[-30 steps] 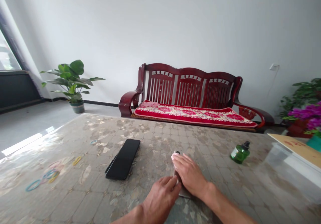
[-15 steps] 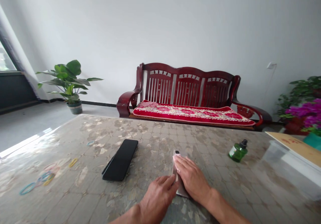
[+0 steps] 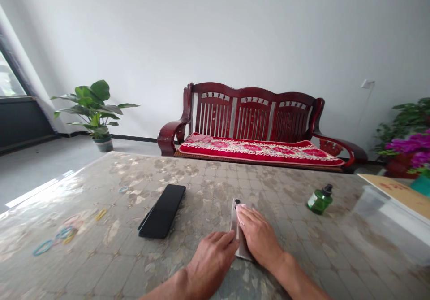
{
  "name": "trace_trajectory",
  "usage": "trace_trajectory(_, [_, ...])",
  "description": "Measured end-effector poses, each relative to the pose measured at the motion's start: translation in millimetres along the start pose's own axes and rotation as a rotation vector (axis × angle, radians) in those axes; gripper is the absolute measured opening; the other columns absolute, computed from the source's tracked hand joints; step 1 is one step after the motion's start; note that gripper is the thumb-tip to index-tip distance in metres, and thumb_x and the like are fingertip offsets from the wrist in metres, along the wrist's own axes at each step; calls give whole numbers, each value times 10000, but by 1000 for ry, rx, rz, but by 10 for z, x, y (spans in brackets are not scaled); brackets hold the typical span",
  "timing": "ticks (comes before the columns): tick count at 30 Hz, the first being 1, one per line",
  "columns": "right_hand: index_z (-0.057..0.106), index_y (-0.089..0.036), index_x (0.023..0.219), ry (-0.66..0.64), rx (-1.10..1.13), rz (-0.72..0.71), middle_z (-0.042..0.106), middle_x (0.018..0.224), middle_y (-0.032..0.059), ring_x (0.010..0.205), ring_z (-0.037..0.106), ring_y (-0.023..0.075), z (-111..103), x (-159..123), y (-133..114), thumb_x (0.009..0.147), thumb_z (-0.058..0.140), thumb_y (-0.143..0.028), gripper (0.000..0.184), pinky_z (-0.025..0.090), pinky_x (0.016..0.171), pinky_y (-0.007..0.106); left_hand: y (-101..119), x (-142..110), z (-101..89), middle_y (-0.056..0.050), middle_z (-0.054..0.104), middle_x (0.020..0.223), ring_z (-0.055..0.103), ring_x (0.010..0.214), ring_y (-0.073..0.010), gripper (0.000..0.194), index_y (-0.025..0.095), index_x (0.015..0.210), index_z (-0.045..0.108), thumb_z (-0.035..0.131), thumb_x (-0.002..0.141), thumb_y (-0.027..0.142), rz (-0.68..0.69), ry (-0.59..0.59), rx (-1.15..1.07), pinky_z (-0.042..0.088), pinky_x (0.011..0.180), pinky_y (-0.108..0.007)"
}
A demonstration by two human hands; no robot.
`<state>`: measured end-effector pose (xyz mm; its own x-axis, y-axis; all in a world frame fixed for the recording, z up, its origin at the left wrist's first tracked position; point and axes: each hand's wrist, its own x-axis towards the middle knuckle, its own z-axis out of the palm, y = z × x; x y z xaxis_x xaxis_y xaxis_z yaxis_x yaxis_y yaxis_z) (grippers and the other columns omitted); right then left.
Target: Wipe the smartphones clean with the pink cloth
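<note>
A pale, silvery smartphone [image 3: 244, 251] lies on the table in front of me, its dark camera spot at the far end. My left hand [image 3: 213, 256] grips its left edge, with thumb and fingers closed against it. Under the fingertips of my right hand [image 3: 260, 235] is a small pinkish-white cloth [image 3: 240, 210], pressed onto the phone's upper surface. My right palm covers much of the phone's right side. To the left, a large black phone [image 3: 164, 210] lies apart from both hands, with a thin edge of something beneath its left side.
Several coloured bands [image 3: 63, 233] are scattered at the table's left. A green bottle [image 3: 320, 200] with a black top stands on the right, near a clear plastic box [image 3: 372, 221] with a tan board [image 3: 396, 194] on top. Behind the patterned table [image 3: 110, 264] is a wooden bench [image 3: 251, 116].
My right hand and the cloth have shifted slightly right and down along the phone, showing more of its camera end. My left hand keeps its hold. The whole view has moved a little.
</note>
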<state>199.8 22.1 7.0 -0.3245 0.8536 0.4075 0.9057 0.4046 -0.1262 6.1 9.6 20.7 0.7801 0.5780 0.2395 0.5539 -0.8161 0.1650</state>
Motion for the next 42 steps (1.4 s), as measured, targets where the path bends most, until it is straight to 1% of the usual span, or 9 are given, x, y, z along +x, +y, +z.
trace_trajectory(7, [618, -124, 1292, 26, -53, 89, 596, 1358, 144, 1280, 539, 239, 31, 123, 73, 937, 385, -83, 426, 419, 1109, 446, -2, -27, -14, -31, 647, 1099, 639, 927, -217, 118, 215, 1049, 588, 560, 948, 162, -27, 6, -21, 514, 849, -337])
trace_trajectory(14, [583, -134, 1339, 61, 27, -98, 619, 1338, 111, 1267, 548, 202, 24, -39, 9, 947, 385, -110, 440, 458, 1082, 367, -24, -7, -1, -10, 655, 1066, 637, 900, -214, 86, 228, 1039, 592, 566, 962, 200, -37, -28, -2, 519, 825, -337])
trace_trajectory(17, [583, -161, 1343, 103, -1, -101, 633, 1319, 102, 1236, 574, 207, 46, -31, 61, 967, 385, -133, 426, 464, 1075, 388, -63, -7, -25, -18, 659, 1136, 639, 957, -227, 145, 230, 1098, 592, 590, 955, 214, -46, -47, -2, 516, 861, -348])
trace_trajectory(20, [591, -152, 1333, 143, -62, -92, 638, 1309, 111, 1222, 583, 217, 97, -4, 118, 975, 380, -138, 415, 481, 1052, 399, -127, -8, -43, -23, 658, 1179, 634, 1006, -226, 185, 236, 1139, 600, 579, 959, 194, -100, -38, -23, 500, 902, -346])
trace_trajectory(24, [592, -116, 1325, 150, -120, -94, 623, 1326, 126, 1237, 567, 238, 168, -17, 123, 958, 400, -122, 414, 486, 1042, 395, -182, 14, -75, -19, 682, 1107, 633, 993, -211, 189, 244, 1119, 631, 515, 986, 177, -198, -15, -67, 478, 922, -330])
trace_trajectory(28, [586, -93, 1328, 172, -178, -71, 621, 1324, 143, 1226, 571, 253, 216, -49, 69, 930, 404, -85, 438, 499, 1015, 387, -144, 63, -142, -30, 680, 1017, 612, 978, -228, 145, 233, 1063, 654, 567, 966, 294, -305, -16, -71, 471, 914, -336])
trace_trajectory(34, [612, -58, 1281, 180, -222, -59, 638, 1288, 169, 1191, 597, 281, 218, -42, 14, 904, 418, -70, 424, 530, 961, 384, -6, 114, -170, -73, 605, 1140, 558, 1059, -269, 476, 205, 1198, 589, 686, 816, 471, -374, -76, -77, 455, 951, -372])
trace_trajectory(38, [615, -76, 1279, 165, -203, -46, 640, 1287, 165, 1192, 600, 276, 221, -38, 14, 899, 440, -78, 418, 525, 976, 383, 40, 169, -142, -107, 549, 1253, 510, 1140, -310, 779, 192, 1354, 483, 716, 721, 584, -408, -142, -74, 412, 1004, -423])
trace_trajectory(42, [625, -93, 1271, 159, -193, -28, 641, 1292, 153, 1193, 604, 268, 249, -34, 34, 893, 446, -65, 419, 533, 969, 370, 70, 303, -99, -125, 545, 1254, 487, 1143, -333, 854, 165, 1368, 476, 683, 696, 648, -423, -135, -67, 385, 1018, -465])
